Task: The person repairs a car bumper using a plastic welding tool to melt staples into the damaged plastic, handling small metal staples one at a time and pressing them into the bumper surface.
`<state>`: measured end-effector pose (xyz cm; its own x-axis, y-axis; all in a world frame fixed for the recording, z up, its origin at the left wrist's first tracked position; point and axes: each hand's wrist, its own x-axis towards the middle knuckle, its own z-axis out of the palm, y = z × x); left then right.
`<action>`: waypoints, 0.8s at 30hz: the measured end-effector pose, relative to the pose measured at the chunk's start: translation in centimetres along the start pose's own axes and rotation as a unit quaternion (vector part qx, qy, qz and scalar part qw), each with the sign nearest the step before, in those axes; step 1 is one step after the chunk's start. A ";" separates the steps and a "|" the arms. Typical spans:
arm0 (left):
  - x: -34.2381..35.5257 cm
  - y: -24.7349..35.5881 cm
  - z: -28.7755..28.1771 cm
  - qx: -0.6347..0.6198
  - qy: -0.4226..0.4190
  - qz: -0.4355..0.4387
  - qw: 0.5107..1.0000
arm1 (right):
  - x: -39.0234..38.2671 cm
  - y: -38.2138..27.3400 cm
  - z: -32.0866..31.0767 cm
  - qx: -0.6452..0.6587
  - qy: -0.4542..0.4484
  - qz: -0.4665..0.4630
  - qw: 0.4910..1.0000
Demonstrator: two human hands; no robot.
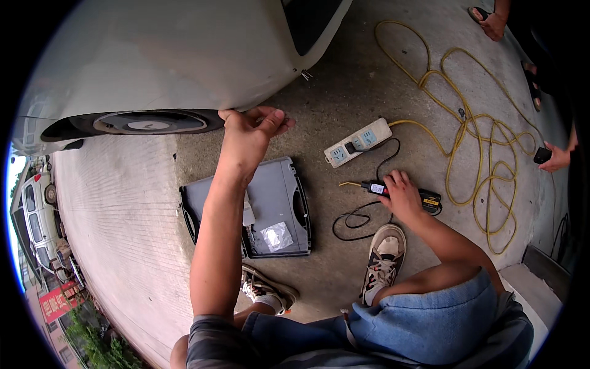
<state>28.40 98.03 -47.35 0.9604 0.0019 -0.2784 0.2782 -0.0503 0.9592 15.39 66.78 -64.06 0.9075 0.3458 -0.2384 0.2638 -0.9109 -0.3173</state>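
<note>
My left hand (pixel 255 129) is raised beside the lower edge of a silver-grey car body panel (pixel 184 55), close to the wheel (pixel 147 123). Its fingertips are pinched together; whatever may be between them is too small to name. On the concrete, my right hand (pixel 402 194) closes over a black corded hand tool (pixel 430 200) with a thin, bent brass-coloured tip (pixel 350 183) pointing left. A black cord (pixel 353 218) loops beside it. Below my left wrist lies a grey plastic case (pixel 212 184) holding a small clear plastic bag (pixel 276 237), partly covered by my forearm.
A white power strip (pixel 341 150) with a black plug lies ahead of the tool. Its yellow extension cable (pixel 455 178) sprawls in loops on the right. At the right rim, another person's hand (pixel 558 158) holds a small black object. Parked vehicles (pixel 40 212) stand far left.
</note>
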 end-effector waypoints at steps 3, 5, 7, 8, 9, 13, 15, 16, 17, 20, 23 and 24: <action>-0.1 0.1 -0.1 -0.011 0.001 0.001 1.000 | 0.8 0.0 -1.0 0.000 -0.020 -0.028 0.999; -0.2 0.2 -0.2 -0.004 0.002 0.001 1.000 | 1.3 -0.3 -2.8 0.212 -0.058 -0.008 0.976; -0.2 0.3 -0.4 -0.004 -0.005 0.003 1.000 | 2.2 -1.0 -5.0 0.273 0.002 -0.071 0.959; -0.3 0.3 -0.5 -0.001 -0.011 0.007 1.000 | 3.0 -1.3 -6.3 0.348 -0.021 -0.067 0.935; -0.4 0.4 -0.5 -0.003 -0.013 0.003 1.000 | 4.0 -1.8 -7.5 0.414 -0.047 -0.058 0.907; -0.5 0.6 -0.9 -0.002 -0.007 -0.007 1.000 | 7.1 -3.8 -11.9 0.657 -0.278 -0.013 0.700; -0.4 0.8 -1.3 0.008 -0.010 -0.003 1.000 | 8.7 -4.6 -13.1 0.619 -0.285 -0.033 0.731; -0.4 0.9 -1.5 0.011 -0.014 -0.007 1.000 | 9.4 -4.8 -13.5 0.586 -0.291 -0.068 0.754; -0.4 0.9 -1.7 0.014 -0.018 -0.011 1.000 | 9.9 -4.9 -13.8 0.569 -0.282 -0.077 0.768; -0.3 1.0 -2.2 0.029 -0.043 -0.014 0.999 | 10.8 -4.6 -14.4 0.550 -0.312 -0.067 0.772; -0.3 1.0 -2.4 0.036 -0.045 -0.016 0.998 | 11.1 -4.4 -14.5 0.530 -0.319 -0.064 0.783; -0.3 1.0 -2.4 0.036 -0.042 -0.025 0.998 | 11.2 -4.4 -14.5 0.526 -0.320 -0.067 0.785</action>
<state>28.45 100.36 -46.21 0.9402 -0.0772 -0.3318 0.3211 -0.1243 0.9389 29.13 71.44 -52.02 0.4549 0.7720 -0.4439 -0.3786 -0.2835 -0.8811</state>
